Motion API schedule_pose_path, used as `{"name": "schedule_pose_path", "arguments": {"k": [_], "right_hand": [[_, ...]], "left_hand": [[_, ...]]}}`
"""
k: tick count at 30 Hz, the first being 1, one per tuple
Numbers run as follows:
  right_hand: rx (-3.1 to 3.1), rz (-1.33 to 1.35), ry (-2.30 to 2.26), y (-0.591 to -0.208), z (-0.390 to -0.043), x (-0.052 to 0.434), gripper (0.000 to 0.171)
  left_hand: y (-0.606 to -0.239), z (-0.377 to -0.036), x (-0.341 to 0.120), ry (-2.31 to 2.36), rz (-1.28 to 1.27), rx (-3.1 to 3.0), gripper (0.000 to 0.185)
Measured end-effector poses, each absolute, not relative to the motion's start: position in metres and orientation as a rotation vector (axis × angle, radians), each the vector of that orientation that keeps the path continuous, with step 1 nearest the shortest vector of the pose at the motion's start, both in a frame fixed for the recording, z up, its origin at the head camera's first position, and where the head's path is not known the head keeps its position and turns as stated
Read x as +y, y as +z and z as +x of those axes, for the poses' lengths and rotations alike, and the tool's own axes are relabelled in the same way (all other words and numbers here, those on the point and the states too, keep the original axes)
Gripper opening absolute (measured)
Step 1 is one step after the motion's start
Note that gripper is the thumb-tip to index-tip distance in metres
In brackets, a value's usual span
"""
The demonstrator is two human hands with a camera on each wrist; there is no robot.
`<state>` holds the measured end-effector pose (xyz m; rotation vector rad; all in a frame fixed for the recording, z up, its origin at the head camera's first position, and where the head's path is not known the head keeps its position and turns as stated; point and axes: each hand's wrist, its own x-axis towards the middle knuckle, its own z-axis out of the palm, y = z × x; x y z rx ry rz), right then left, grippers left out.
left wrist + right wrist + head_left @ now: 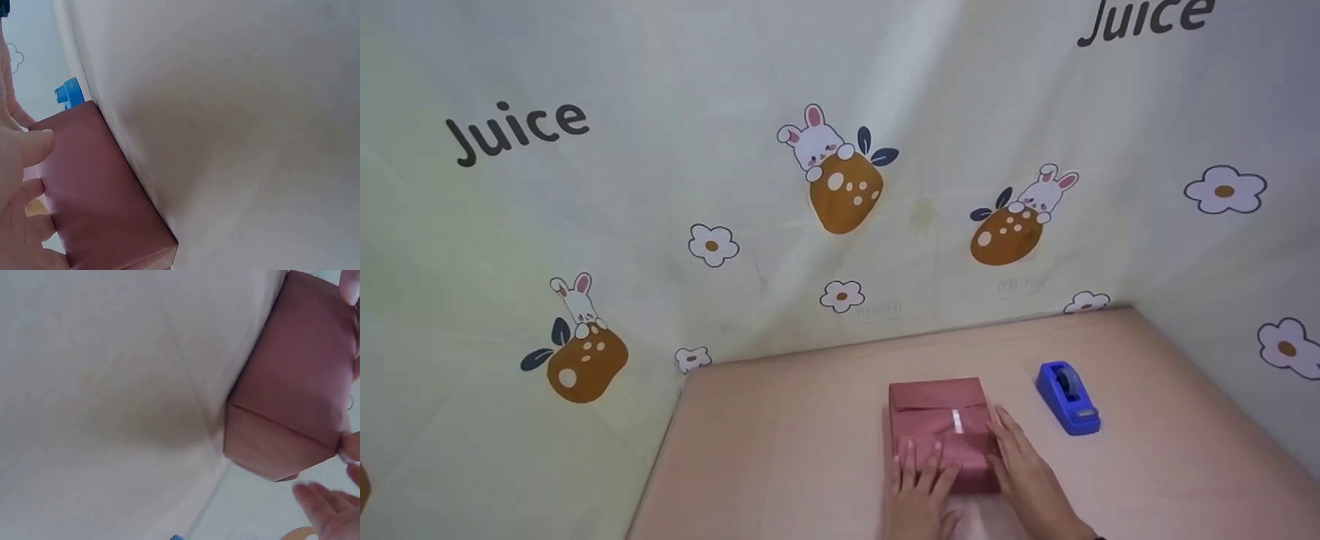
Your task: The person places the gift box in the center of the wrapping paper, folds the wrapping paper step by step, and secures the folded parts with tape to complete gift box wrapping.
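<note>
A box wrapped in dusky pink paper [941, 420] lies on the table, with a folded flap at its far end and a short strip of clear tape [957, 421] on top. My left hand [921, 487] rests on the near part of the box, fingers spread over the paper. Along the right side of the box, my right hand [1027, 472] touches it with extended fingers. The left wrist view shows the smooth near side of the box [101, 185] and the left fingers at its upper edge. In the right wrist view, a folded end of the box [275, 441] faces the camera.
A blue tape dispenser [1067, 399] stands on the table to the right of the box. The table [780, 435] has a plain pinkish cover. Behind and at both sides hangs a pale cloth [660, 165] printed with rabbits, fruit and flowers.
</note>
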<state>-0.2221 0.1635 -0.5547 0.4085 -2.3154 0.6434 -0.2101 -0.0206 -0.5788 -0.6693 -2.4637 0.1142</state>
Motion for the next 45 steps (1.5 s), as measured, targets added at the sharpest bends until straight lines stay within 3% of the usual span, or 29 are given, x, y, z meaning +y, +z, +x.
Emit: {"name": "schedule_pose_path", "arguments": {"k": [5,13,25,32,38,45], "right_hand": [[-2.195,0.674,0.467,-0.558,-0.207,0.152,0.030],[-2.469,0.640,0.273,-0.568,-0.198,0.142,0.054],[-2.678,0.557,0.373,-0.566,-0.202,0.148,0.053],[-2.793,0.545,0.466,-0.555,-0.204,0.150,0.056],[-2.613,0.556,0.415,-0.556,-0.206,0.154,0.047],[-2.591,0.527,0.508,-0.555,-0.206,0.155,0.037]], "left_hand": [[-0.578,-0.209,-0.025,0.188,-0.654,-2.437,0.063],[-0.575,-0.211,-0.026,0.188,-0.677,-2.493,0.063],[-0.582,-0.216,-0.031,0.309,-0.678,-2.295,0.070],[-0.562,-0.216,-0.027,0.118,-0.694,-2.674,0.077],[-0.557,-0.223,-0.026,-0.169,-0.719,-2.680,0.065],[-0.554,-0.235,-0.016,-0.275,-0.560,-2.711,0.049]]}}
